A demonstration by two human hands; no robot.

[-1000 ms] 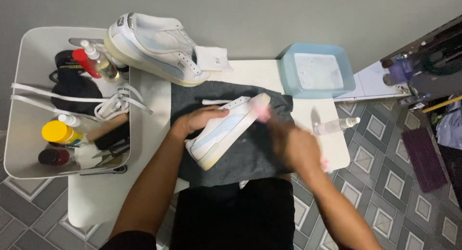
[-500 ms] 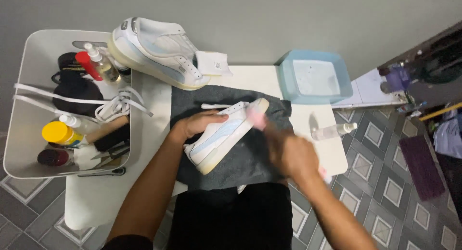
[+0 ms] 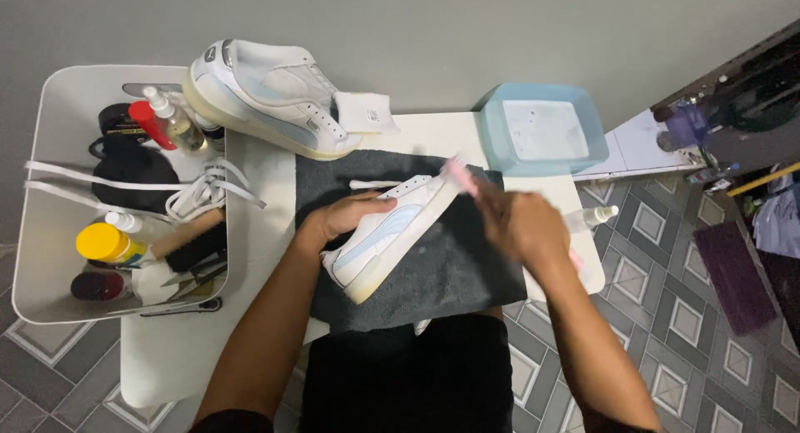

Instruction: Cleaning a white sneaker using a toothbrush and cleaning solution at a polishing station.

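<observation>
The white sneaker (image 3: 385, 238) lies on the dark towel (image 3: 450, 275) on the table (image 3: 267, 191), long axis diagonal, toe upper right, left hand (image 3: 350, 216) clasped over its upper, right hand (image 3: 525, 225) closed round a pink brush (image 3: 460, 176) touching the toe.

The right hand (image 3: 523, 227) at centre right is smeared by motion, so its fingers cannot be told apart, and the pink brush (image 3: 460, 177) it holds shows only as a blurred streak. The left hand (image 3: 346, 216) covers part of the white sneaker (image 3: 390, 235). The dark things in the grey tray (image 3: 50, 100) at upper left are too murky to identify. Both arms are cut off by the bottom edge.
</observation>
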